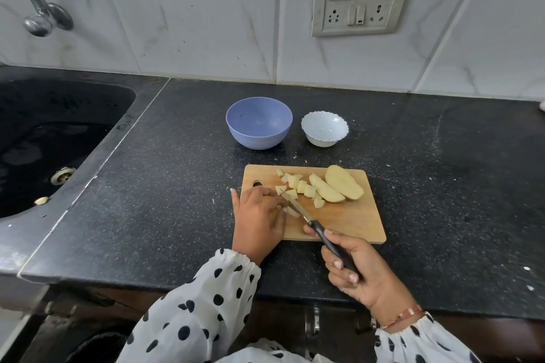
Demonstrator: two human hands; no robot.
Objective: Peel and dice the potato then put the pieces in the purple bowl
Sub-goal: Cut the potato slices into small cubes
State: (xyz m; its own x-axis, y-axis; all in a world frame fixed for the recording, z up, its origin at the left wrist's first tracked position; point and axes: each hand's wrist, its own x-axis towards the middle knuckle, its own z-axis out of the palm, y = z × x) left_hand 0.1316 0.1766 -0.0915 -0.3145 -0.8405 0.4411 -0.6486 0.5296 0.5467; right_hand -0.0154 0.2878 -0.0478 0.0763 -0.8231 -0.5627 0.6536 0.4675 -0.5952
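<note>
Purple bowl [259, 122]; white bowl [324, 128]; pale yellow potato [343, 182]; tan board [348, 219]; black speckled counter [442, 171]; white black-dotted sleeves [203, 306].

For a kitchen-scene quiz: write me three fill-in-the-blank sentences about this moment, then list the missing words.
1. The right hand grips the ____ by its black handle.
2. The diced potato pieces lie on the wooden ____.
3. The purple bowl stands to the left of the ____ bowl.
4. The left hand rests on the board, holding a potato piece beside the blade, and the purple bowl holds ____ potato.

Missing words: knife; cutting board; white; no
</note>
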